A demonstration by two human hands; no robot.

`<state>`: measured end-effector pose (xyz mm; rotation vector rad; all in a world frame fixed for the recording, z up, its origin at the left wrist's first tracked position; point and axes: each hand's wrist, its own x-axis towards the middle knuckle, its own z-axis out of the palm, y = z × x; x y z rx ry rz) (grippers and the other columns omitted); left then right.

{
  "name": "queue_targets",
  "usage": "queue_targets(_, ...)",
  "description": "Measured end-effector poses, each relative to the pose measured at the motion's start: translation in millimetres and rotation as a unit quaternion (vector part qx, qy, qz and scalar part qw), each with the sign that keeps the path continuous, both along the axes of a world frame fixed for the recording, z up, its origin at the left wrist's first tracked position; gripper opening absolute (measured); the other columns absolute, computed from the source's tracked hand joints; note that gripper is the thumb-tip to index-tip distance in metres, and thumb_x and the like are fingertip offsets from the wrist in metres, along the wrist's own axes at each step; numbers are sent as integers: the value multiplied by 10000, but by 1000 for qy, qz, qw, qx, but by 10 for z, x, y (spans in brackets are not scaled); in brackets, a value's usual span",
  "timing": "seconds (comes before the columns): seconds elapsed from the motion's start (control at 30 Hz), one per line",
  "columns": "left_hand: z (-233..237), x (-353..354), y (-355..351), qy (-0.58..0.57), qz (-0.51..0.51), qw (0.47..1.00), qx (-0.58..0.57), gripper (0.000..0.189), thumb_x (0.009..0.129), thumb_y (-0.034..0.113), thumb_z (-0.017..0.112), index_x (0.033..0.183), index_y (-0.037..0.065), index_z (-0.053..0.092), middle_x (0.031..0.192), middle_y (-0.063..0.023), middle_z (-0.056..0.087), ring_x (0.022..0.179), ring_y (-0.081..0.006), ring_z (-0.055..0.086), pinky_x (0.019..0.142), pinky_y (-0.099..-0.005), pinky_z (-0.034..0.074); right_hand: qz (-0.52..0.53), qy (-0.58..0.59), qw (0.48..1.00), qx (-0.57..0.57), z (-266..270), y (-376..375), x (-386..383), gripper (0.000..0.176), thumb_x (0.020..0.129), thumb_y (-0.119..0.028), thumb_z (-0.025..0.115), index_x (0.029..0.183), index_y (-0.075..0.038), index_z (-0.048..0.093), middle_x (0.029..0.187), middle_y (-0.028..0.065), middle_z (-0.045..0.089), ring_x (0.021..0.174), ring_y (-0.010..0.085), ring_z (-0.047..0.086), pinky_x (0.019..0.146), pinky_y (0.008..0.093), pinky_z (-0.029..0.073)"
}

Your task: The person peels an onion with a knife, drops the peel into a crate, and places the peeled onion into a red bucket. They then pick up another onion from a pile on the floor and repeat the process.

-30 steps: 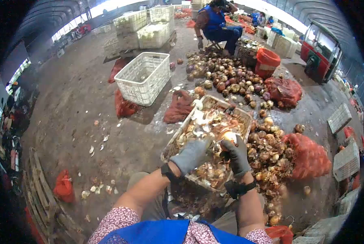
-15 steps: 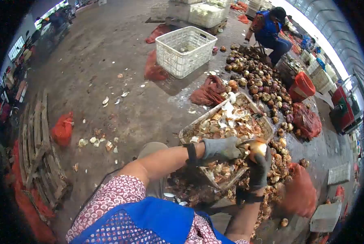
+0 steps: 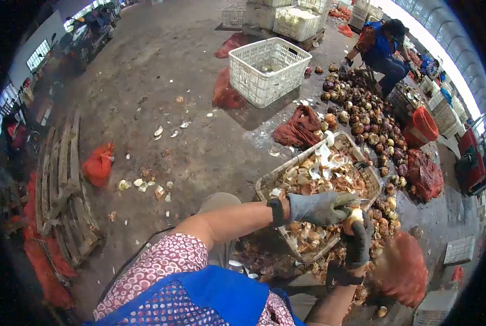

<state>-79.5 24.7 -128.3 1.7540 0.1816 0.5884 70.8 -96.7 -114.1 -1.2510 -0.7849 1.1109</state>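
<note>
Right hand (image 3: 357,244), dark-gloved, clenched around a pale onion (image 3: 355,215) that protrudes above its fingers; left hand (image 3: 320,208), grey-gloved, touches the onion from the side; whether it grips anything cannot be told. Crate (image 3: 297,163) of peelings lies just beyond both hands.

Gloved hands: two, the left hand (image 3: 322,208) and the right hand (image 3: 357,245).
Peeled onion (image 3: 355,215) in grasp: one.
Shallow crate (image 3: 278,183) of peelings: one.
White plastic crate (image 3: 267,70) standing alone on the floor: one.
Red mesh sacks (image 3: 99,165): at least six.
Red bucket (image 3: 425,125): one.
Wooden pallet (image 3: 64,179): one.
Seated co-worker (image 3: 381,46): one.
Loose onions (image 3: 362,122) heaped on the floor: too many to count.
</note>
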Motion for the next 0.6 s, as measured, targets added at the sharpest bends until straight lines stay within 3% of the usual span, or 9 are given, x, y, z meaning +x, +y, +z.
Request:
queue_targets(0.1,-64,44,-8,-50,2,999,3,299,891,152,524,1159,21,535,943,-65,646,857,-141,554,811,-325,469,48,-23,999,9,-10,56,63,562,774,-399,660,1193,-41,549,1005,48,609,867,156,604,692,271,496)
queue_targets(0.17,163,-64,-36,-32,-68,986,-148,344,935,206,510,1235,40,488,942,-65,569,913,-134,514,833,-327,455,-43,23,999,-9,-4,56,-1,494,803,-359,647,1189,-62,563,932,20,608,761,114,582,624,243,461)
queue_targets(0.23,44,22,45,-43,-106,985,-131,385,880,182,554,1235,45,491,1020,-80,583,956,-156,536,861,-333,457,35,-84,993,-77,25,116,67,422,828,-319,636,1171,-80,577,847,-13,589,662,72,523,549,219,396)
queue_targets(0.27,44,23,89,5,-91,995,-47,419,835,165,577,1229,47,496,1044,-93,588,971,-179,544,874,-338,454,-11,-12,996,-86,94,41,-16,376,816,-212,629,1143,-32,581,1014,48,605,892,138,582,749,260,483)
queue_targets(0.4,-149,71,187,69,-60,986,137,556,743,143,637,1271,52,490,1100,-134,576,1052,-251,544,949,-389,424,65,-156,982,-88,119,80,39,351,831,-227,638,1128,-42,606,1008,24,622,902,113,575,785,259,476)
queue_targets(0.47,272,-87,102,74,-70,991,90,621,785,128,628,1367,74,420,1156,-84,579,996,-179,534,914,-323,446,93,-102,990,-6,74,102,57,375,835,-228,656,1149,-31,600,1049,34,633,916,114,580,804,260,473)
queue_targets(0.5,-14,22,104,25,-102,994,-37,600,790,80,599,1362,50,423,1168,-49,572,957,-146,540,857,-281,465,82,-115,989,-34,149,63,22,394,832,-231,661,1161,-25,596,1037,36,640,930,124,586,812,259,475)
queue_targets(0.53,196,-60,50,84,-107,985,-108,586,779,16,553,1353,34,437,1147,-24,560,967,-119,539,850,-260,469,87,-111,990,-12,17,63,93,399,830,-229,665,1162,-20,592,1038,33,641,930,118,589,812,251,476)
queue_targets(0.6,-8,-10,72,61,-91,990,-91,627,745,0,522,1365,38,434,1153,-34,554,989,-121,526,861,-258,456,108,-89,990,-11,70,8,72,380,831,-238,676,1134,-19,610,1014,20,653,889,102,603,798,256,486)
